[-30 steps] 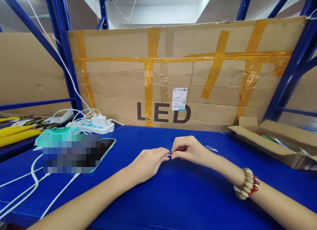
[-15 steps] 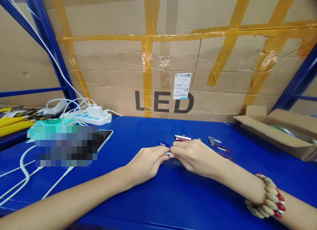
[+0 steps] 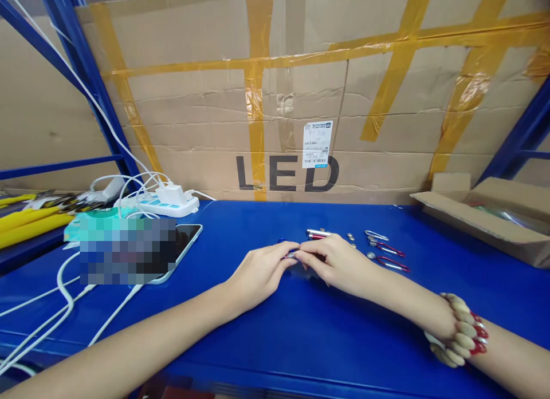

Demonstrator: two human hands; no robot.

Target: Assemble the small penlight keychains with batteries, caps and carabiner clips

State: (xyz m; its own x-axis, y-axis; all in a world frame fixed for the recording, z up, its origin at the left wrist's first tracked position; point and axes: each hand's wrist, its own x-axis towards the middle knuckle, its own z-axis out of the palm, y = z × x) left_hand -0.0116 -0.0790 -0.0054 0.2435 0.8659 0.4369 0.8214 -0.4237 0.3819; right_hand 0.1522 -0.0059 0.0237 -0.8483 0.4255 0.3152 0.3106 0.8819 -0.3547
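My left hand [image 3: 260,273] and my right hand [image 3: 339,264] meet fingertip to fingertip above the blue table. Both are closed in a pinch on a small silvery metal piece [image 3: 291,255], most of which the fingers hide. Just behind the left fingertips, a bit of a blue carabiner [image 3: 281,240] shows. Beyond the right hand lie a silver tube [image 3: 318,232] and a red tube [image 3: 317,237], side by side. Several small round metal discs [image 3: 351,237] are scattered nearby. Farther right lie a silver carabiner [image 3: 377,236] and two red-and-silver carabiners [image 3: 392,265].
An open cardboard box [image 3: 485,216] stands at the right. To the left are a phone [image 3: 189,238], a white power strip [image 3: 183,204] with cables, and yellow-handled tools [image 3: 38,224]. A large taped carton [image 3: 193,118] marked LED closes off the back.
The camera view has shifted slightly. Both hands stay together on the metal piece, with the fingers turned a little. More discs now show, while the blue carabiner is mostly covered.
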